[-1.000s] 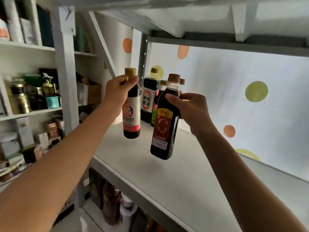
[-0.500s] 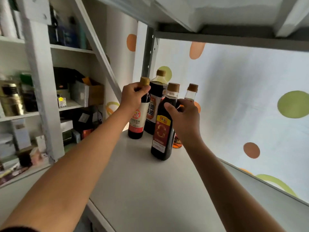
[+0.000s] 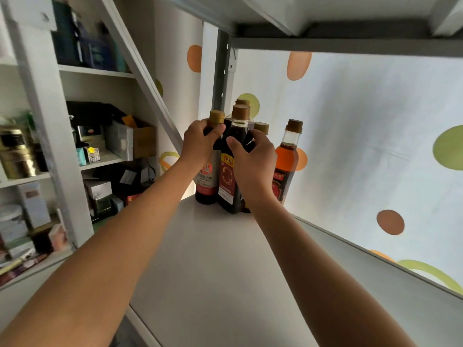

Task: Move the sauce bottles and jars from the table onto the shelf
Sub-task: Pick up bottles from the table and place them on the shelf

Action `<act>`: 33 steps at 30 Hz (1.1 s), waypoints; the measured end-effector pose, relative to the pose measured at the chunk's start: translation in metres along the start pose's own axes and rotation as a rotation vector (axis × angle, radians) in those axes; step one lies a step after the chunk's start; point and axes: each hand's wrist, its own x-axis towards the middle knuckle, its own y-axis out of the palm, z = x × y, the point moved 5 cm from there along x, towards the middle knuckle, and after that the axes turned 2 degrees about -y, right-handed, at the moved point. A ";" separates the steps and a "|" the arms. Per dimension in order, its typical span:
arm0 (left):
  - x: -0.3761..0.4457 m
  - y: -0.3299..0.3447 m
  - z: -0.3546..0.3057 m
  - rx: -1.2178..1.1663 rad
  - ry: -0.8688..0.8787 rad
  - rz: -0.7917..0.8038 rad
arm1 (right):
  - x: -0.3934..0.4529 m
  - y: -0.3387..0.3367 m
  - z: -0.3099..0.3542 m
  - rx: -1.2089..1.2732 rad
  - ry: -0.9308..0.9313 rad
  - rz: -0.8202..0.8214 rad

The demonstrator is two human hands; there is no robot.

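Both arms reach to the back left corner of the grey shelf (image 3: 213, 266). My left hand (image 3: 199, 144) is closed around the neck of a dark sauce bottle with a red and white label (image 3: 206, 182), which stands on the shelf. My right hand (image 3: 253, 164) grips the shoulder of a taller dark bottle with a red and yellow label (image 3: 228, 181), also standing on the shelf beside the first. Behind them stand more bottles: one shows only its brown cap (image 3: 243, 102), another a cap (image 3: 261, 127), and an amber bottle (image 3: 288, 156) stands to the right.
A grey upright post (image 3: 221, 76) and a diagonal brace (image 3: 140, 71) frame the corner. A dotted white sheet (image 3: 363, 136) backs the shelf. Another shelf board hangs close overhead (image 3: 325, 43). At the left, a second shelving unit (image 3: 32, 176) holds tins, boxes and jars.
Both bottles were carried in the air a second ago and were set down on the shelf. Since then they have been pushed further back, close against the bottles in the corner.
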 end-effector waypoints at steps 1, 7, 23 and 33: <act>0.000 0.000 0.000 -0.002 -0.009 0.012 | 0.000 0.005 -0.002 -0.006 0.010 -0.004; -0.002 -0.004 0.001 0.093 0.002 0.016 | 0.002 0.017 -0.016 -0.217 -0.008 0.019; -0.123 -0.034 -0.022 0.604 0.312 0.105 | -0.033 -0.006 0.005 -0.647 -0.138 0.140; -0.265 -0.134 -0.030 0.796 0.293 0.184 | -0.196 -0.011 0.059 -0.870 -0.464 0.327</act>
